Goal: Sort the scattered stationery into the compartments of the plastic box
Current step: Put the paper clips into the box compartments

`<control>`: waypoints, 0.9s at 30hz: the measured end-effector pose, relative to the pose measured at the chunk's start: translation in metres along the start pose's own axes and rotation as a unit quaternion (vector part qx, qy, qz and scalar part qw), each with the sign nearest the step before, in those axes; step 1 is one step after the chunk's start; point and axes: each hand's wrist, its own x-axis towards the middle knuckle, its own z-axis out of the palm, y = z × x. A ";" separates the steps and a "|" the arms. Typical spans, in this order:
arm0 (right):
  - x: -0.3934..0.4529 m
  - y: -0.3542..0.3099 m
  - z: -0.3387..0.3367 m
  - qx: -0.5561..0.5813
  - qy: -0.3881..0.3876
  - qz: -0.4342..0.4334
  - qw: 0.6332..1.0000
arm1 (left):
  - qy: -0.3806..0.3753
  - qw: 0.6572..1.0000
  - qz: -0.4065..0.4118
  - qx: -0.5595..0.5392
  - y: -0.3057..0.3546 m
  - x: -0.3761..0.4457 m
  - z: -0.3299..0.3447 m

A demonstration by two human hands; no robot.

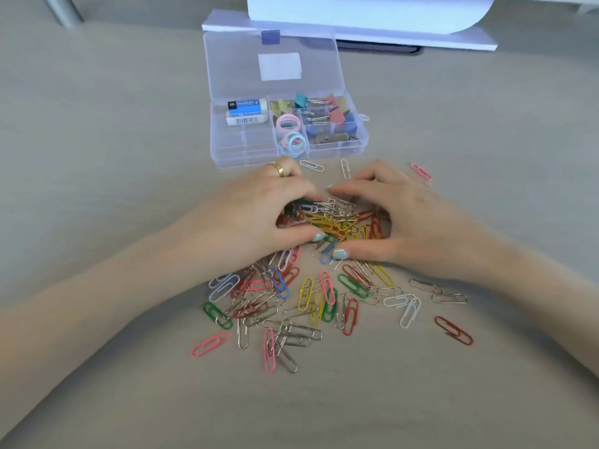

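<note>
1. Coloured + bare-metal paper clips (pixel 327 296) strewn on grey table (pixel 97 157), thickest in a heap btwn the two hands; thinner scatter nearer the person.
2. Left hand (pixel 256 212) & right hand (pixel 398 218) cupped round the heap from either side, fingers curled inward, thumbs toward the person. Looks like gathering/scooping. Can't tell whether either hand actually has clips pinched or is just corralling them.
3. Plastic box (pixel 227 157) just beyond the hands, lid (pixel 272 64) open & leaning back. Erasers (pixel 247 111) far-left compartment; binder clips (pixel 324 110) far right; pastel rings (pixel 290 134) centre. Near-left compartments look empty, so prob. the clips' destination.
4. Strays: two clips just by box front edge, a pink clip (pixel 420 171) right of right hand, a red clip (pixel 453 330) well apart, near right.
5. Risks (judgement): loose scoop → clips slip out btwn fingers on the lift; interlocked clips drag extras along, spill into the rings' compartment; sweeping forward could nudge the light box; outliers easy to miss.
</note>
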 end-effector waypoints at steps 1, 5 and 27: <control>0.002 0.000 0.000 0.020 0.000 -0.005 1.000 | 0.002 1.000 0.003 -0.010 0.000 0.000 0.000; 0.010 0.001 -0.001 0.052 0.000 -0.025 0.998 | 0.025 0.999 0.014 -0.019 0.000 0.001 0.000; 0.017 -0.003 -0.018 0.151 0.031 -0.016 0.988 | 0.131 0.979 -0.040 -0.149 -0.034 0.013 -0.040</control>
